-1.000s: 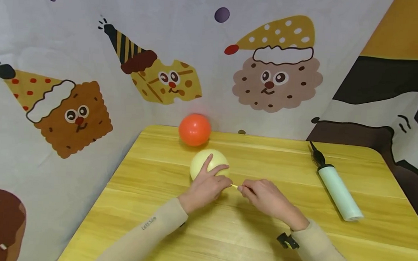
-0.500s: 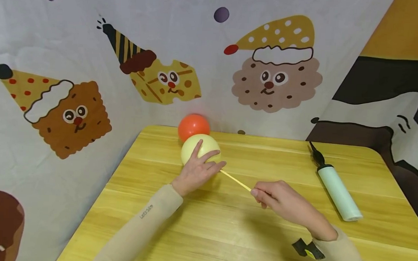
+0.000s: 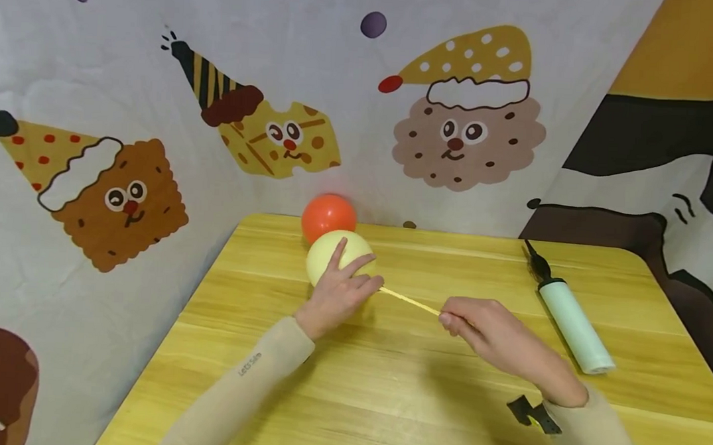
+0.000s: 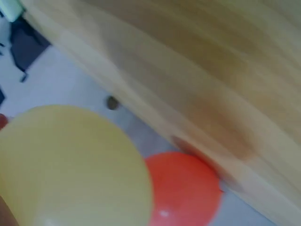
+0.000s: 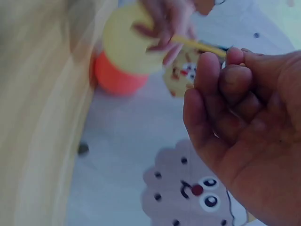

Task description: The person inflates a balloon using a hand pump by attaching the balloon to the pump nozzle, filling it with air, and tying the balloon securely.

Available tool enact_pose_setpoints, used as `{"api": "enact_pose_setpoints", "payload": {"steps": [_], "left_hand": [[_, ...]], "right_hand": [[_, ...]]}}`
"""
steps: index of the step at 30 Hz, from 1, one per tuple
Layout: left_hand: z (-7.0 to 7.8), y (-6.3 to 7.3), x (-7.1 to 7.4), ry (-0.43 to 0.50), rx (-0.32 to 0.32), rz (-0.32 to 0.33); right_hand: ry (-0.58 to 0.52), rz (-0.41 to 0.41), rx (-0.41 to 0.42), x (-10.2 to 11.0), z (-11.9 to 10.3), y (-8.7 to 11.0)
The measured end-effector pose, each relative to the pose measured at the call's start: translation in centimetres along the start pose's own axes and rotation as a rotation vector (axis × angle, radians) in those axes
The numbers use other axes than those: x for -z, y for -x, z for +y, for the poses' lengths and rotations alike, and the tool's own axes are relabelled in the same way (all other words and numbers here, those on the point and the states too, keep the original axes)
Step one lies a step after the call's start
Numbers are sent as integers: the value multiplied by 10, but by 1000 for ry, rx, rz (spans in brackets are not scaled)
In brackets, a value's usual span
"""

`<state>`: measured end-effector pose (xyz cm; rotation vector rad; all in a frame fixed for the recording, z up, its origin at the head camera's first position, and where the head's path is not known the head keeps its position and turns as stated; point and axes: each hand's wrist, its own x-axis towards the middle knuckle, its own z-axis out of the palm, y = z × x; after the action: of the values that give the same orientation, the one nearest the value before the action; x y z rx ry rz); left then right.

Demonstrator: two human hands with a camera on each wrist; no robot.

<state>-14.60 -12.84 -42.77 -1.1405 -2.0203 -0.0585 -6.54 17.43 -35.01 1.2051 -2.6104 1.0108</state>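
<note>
An inflated pale yellow balloon (image 3: 322,255) is in my left hand (image 3: 337,293), which grips it near the base of its neck while some fingers spread over its side. From there the neck (image 3: 411,300) stretches thin and taut to the right. My right hand (image 3: 497,336) pinches the neck's far end between thumb and fingertips, as the right wrist view also shows, with the other fingers curled. Just behind the yellow balloon is a round orange-red balloon (image 3: 328,216). The yellow balloon (image 4: 70,165) partly covers it in the left wrist view.
A pale green hand pump (image 3: 576,325) with a black nozzle lies at the right of the wooden table (image 3: 348,408). A white cloth backdrop (image 3: 293,20) printed with cartoon biscuits hangs behind the table and on its left.
My right hand has drawn away to the right, stretching the balloon's neck from short to long. My left hand and the yellow balloon have shifted back and left, towards the orange-red balloon.
</note>
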Motion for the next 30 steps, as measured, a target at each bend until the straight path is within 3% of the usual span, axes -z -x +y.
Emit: {"api": "enact_pose_setpoints", "payload": {"steps": [3,7,9,11,13,18,21,25,30], "left_hand": [[8,-10,5,20,22,-29],[14,-24,11,106,55,-129],[16,-30,14,201,78,-189],[17,-35,18,355,125,-247],[16,-39,22,542,180,-303],[10,-42,23,1132,383,-470],[6,-40,22,1396,495,-560],[3,-37,22,1589,526,-628],[2,-34,21,1708,480,-653]], "right_hand": [[179,77,42,3,10,-10],[485,205,100,3,26,-24],[615,274,139,2,35,-31],[693,333,168,0,43,-36],[727,390,179,-2,52,-41],[743,471,156,-9,73,-51],[737,508,143,-13,83,-55],[739,569,145,-16,92,-57],[748,604,130,-20,99,-58]]}}
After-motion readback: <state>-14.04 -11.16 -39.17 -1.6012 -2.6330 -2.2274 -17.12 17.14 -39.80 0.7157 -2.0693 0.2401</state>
